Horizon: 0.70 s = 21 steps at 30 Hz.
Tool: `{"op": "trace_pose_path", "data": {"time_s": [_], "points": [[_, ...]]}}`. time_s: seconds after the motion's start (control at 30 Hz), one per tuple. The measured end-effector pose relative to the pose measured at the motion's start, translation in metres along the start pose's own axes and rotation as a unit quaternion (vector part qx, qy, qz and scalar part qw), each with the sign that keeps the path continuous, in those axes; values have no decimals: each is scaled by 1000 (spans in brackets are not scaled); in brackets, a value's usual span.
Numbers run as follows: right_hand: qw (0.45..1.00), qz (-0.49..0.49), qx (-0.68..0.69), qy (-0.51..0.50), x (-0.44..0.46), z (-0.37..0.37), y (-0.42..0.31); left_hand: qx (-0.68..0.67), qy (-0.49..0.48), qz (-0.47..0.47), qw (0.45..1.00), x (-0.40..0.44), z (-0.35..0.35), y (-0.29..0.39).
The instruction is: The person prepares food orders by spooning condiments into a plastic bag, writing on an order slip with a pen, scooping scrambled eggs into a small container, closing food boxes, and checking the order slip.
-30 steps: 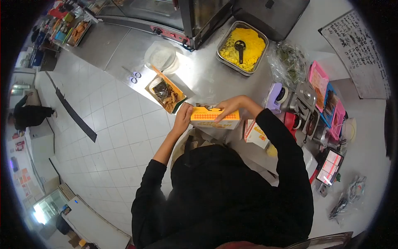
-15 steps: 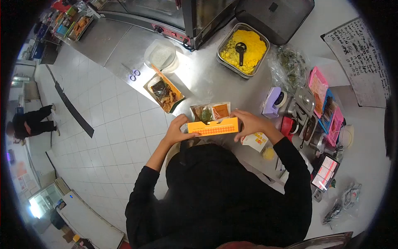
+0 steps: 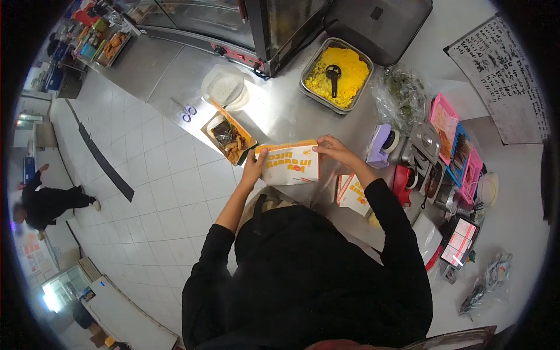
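A white and orange cardboard food box point(image 3: 289, 165) with printed lettering is in front of my body, its lid down over the contents. My left hand point(image 3: 253, 168) grips its left edge, thumb near the upper corner. At the upper right corner, my right hand point(image 3: 335, 150) holds the box with bent fingers. Just beyond my left hand stands an open food box point(image 3: 244, 133) containing fried pieces point(image 3: 234, 153) and a dark wrapped packet point(image 3: 223, 135). To the right, below my right forearm, lies another printed box point(image 3: 352, 195), partly covered by my sleeve.
On the steel counter are a tray of yellow rice point(image 3: 353, 64) with a black scoop point(image 3: 333, 76), a clear tub point(image 3: 224, 87), scissors point(image 3: 188, 113) and a purple tape dispenser point(image 3: 379, 144). A glass warming cabinet point(image 3: 204, 26) stands behind. Another person point(image 3: 55, 204) is at far left.
The box's lid has come down over the packets that were showing inside, and its printed top now faces up. My hands have shifted slightly away from my body. The distant person has moved.
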State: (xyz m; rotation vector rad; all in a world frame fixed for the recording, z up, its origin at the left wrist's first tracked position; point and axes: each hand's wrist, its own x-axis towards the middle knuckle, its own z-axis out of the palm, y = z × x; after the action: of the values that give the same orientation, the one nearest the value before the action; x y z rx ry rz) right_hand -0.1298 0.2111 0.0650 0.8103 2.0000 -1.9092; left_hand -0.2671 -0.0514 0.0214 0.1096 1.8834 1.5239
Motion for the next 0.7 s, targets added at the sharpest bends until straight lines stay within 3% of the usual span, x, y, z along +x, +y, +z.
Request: {"op": "trace_pose_path", "data": {"time_s": [0.07, 0.17, 0.27, 0.37, 0.47, 0.57, 0.7], "points": [[992, -106, -72, -11, 10, -6, 18, -1, -48, 2, 999, -4, -12, 14], [963, -137, 25, -230, -8, -10, 3, -17, -145, 36, 989, -21, -26, 28], [944, -21, 31, -328, 3, -12, 10, 68, -228, 133, 962, -23, -28, 16], [929, 64, -75, -357, 34, 10, 20, 40, -210, 104, 971, -28, -20, 25], [853, 171, -228, -438, 30, 32, -37, 16, -183, 97, 978, -30, -19, 22], [862, 188, -99, -460, 50, 34, -12, -2, -164, 80, 983, -33, -20, 21], [862, 218, -31, -456, 47, 46, -5, -13, -163, 76, 984, -34, -18, 26]]}}
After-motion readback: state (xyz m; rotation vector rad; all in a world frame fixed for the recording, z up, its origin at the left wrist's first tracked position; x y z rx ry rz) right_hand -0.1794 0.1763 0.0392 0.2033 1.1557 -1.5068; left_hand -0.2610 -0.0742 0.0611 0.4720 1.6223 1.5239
